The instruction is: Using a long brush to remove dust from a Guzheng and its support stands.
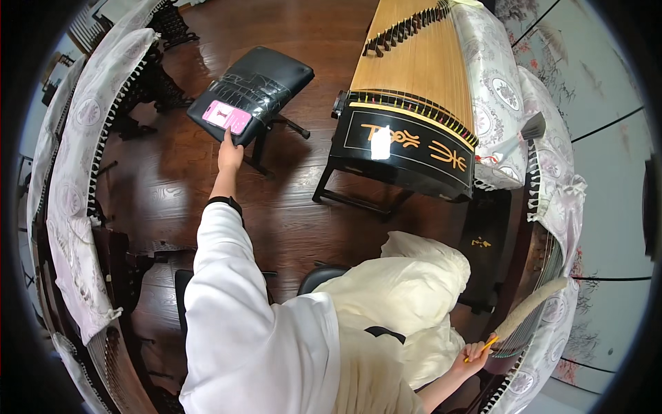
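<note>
My left hand (230, 154) reaches forward with its index finger extended onto the lower edge of a smartphone (226, 116). The phone lies face up with a lit pink screen on a black padded stool (269, 77), whose cover is patched with shiny tape. In my right hand (473, 357), low on the right, is the yellow handle of a long cream duster (530, 308). The duster's soft head lies over the strings of a partly covered zither (545, 264). Ahead stands an uncovered guzheng (414, 67) with slanted rows of bridges and orange characters on its black end.
A soft-bristled brush (532, 127) with a red cord rests on a patterned, tasselled cloth (481, 83) right of the guzheng. More cloth-covered instruments (72, 145) line the left. A black stool (320, 277) stands by my cream clothing. A painted panel wall (610, 207) bounds the right.
</note>
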Demonstrator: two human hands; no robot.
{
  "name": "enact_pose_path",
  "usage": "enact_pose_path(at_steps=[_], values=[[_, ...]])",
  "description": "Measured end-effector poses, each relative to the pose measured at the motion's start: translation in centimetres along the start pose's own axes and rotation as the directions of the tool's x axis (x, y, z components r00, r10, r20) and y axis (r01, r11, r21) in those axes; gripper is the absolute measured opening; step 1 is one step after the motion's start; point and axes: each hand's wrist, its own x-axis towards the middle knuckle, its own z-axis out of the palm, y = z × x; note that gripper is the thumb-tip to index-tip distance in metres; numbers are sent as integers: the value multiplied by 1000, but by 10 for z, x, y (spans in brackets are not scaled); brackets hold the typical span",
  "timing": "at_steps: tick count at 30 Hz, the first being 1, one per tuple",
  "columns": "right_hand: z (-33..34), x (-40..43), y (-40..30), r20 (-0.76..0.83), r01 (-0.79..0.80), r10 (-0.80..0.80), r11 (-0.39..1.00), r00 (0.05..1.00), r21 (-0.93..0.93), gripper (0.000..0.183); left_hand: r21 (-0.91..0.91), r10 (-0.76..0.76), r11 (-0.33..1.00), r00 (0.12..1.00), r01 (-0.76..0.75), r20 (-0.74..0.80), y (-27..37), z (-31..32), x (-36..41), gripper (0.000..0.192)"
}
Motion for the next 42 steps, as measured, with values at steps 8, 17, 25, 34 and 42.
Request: enact_pose_path(at_steps=[8, 17, 25, 34, 42], values=[[1, 2, 4, -18, -1, 1, 1000, 1000, -2, 35, 166, 192, 966, 980, -197, 45, -4, -3, 1, 68], [4, 0, 3, -28, -10, 11, 1000, 1000, 25, 35, 234, 111, 964, 990, -129, 88, 2, -5, 8, 69], [-1, -1, 2, 27, -26, 25, 1000, 999, 10, 31, 171, 120, 977, 992, -125, 36, 0, -4, 5, 72], [8, -3, 6, -52, -2, 1, 1000, 999, -7, 36, 242, 124, 960, 989, -140, 81, 1, -4, 7, 74], [4, -2, 5, -13, -16, 16, 1000, 1000, 2, 34, 218, 172, 958, 982, -186, 82, 5, -8, 3, 75]])
